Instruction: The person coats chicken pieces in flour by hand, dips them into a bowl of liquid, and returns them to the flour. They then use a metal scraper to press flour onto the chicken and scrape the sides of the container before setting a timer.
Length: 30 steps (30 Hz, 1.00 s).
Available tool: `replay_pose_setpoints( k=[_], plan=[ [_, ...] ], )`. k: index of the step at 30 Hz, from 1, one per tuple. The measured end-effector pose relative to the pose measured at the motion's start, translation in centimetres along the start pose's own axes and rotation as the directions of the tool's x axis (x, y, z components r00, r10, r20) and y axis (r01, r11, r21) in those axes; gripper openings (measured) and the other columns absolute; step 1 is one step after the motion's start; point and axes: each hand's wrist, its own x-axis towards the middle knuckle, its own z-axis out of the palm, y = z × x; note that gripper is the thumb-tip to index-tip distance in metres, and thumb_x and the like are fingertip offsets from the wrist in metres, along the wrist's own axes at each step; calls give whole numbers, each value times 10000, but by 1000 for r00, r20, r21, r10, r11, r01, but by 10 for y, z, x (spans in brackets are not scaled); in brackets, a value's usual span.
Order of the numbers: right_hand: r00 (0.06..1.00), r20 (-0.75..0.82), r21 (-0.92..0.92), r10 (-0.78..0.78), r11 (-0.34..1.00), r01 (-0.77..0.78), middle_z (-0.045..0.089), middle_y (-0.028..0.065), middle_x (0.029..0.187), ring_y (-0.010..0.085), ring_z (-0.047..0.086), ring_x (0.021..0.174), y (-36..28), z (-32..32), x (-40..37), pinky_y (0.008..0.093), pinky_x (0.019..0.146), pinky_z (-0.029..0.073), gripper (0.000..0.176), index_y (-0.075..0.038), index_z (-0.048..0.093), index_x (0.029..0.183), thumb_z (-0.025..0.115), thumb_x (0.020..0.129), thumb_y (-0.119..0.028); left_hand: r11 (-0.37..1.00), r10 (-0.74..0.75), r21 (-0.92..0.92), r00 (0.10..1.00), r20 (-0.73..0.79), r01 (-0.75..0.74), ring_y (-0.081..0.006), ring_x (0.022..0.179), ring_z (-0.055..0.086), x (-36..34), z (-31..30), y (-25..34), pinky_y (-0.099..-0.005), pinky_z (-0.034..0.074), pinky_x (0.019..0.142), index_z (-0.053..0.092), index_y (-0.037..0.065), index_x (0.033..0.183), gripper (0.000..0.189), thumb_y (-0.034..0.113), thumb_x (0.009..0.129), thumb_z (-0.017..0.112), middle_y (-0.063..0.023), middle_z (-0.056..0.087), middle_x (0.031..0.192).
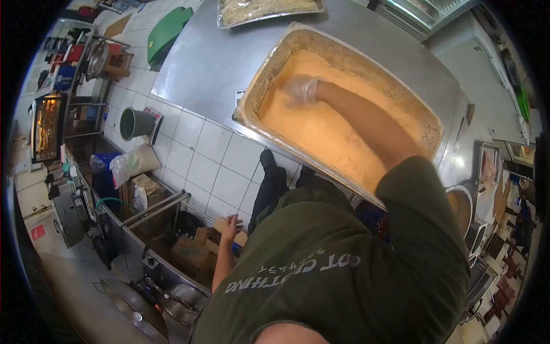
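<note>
A large rectangular metal pan (421, 94) sits at a slant on the steel table, filled with orange powder (321, 135). My right hand (301, 92), in a clear plastic glove, is at the powder's surface near the pan's far left side. Motion blurs its fingers, and whether they grip anything is not visible. My left hand (230, 229) is bare and hangs low beside my body. Its fingers are loosely bent and apart, with nothing in them.
A tray of pale crumbs (269, 8) lies on the steel table (200, 63). Left are a green bin (167, 40), a bucket (133, 124), and a steel counter (129, 229) with cardboard boxes (197, 249) inside. A round metal bowl (460, 206) stands at right.
</note>
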Motion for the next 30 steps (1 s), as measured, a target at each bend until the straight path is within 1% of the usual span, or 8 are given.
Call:
replay_pose_setpoints(
  k=[3,6,11,15,19,25,27,30],
  plan=[
    [805,554,-12,-213,965,264,629,136,712,252,561,591,16,21,-23,396,558,448,265,-59,640,775,555,764,-309,998,-66,10,996,68,65,-139,710,566,10,5,-20,-278,444,607,463,118,1148,354,383,912,469,-58,613,938],
    [667,745,212,24,939,-271,638,126,765,236,557,640,93,82,-96,407,603,453,233,-78,658,817,573,756,-286,997,-55,58,995,86,50,-128,704,553,22,8,-26,-278,443,601,476,124,1134,338,377,910,480,-49,615,930],
    [927,131,329,351,867,-375,612,182,1020,279,584,944,23,26,-236,378,810,461,399,-47,593,1068,612,758,-297,992,-31,121,997,77,22,-146,737,576,17,17,17,-291,445,604,477,120,1136,342,367,900,493,-62,610,953],
    [720,-284,249,633,774,-582,517,238,1173,339,515,1085,6,89,-240,382,898,433,560,-14,484,1198,651,749,-307,992,-84,107,990,114,72,-170,742,595,45,17,35,-309,448,625,469,104,1146,378,381,889,502,-89,608,987],
    [691,-5,181,723,680,-710,526,219,1141,352,534,1033,-25,70,-193,413,856,448,547,-27,479,1202,639,762,-310,975,-4,219,989,145,-28,-182,742,603,69,21,76,-303,458,633,471,83,1146,396,386,892,495,-115,622,986],
    [958,13,175,287,942,-285,542,183,1122,341,562,929,-2,79,-172,427,754,460,495,-88,492,1206,612,767,-284,946,213,220,967,141,-240,-189,779,607,68,26,141,-315,460,660,484,90,1159,344,343,931,437,-117,619,986],
    [900,278,411,337,805,-428,551,173,1120,329,568,932,-6,48,-195,410,748,471,502,-95,495,1206,619,754,-273,937,243,220,959,148,-271,-188,808,592,57,24,151,-327,456,691,475,101,1178,376,378,925,441,-116,607,1003],
    [977,185,168,107,976,-139,569,153,1103,304,579,926,-5,51,-240,398,745,484,483,-103,511,1183,619,749,-284,945,225,212,966,128,-248,-193,819,592,48,21,136,-330,458,700,473,96,1180,379,377,929,437,-122,605,1012]
  ],
)
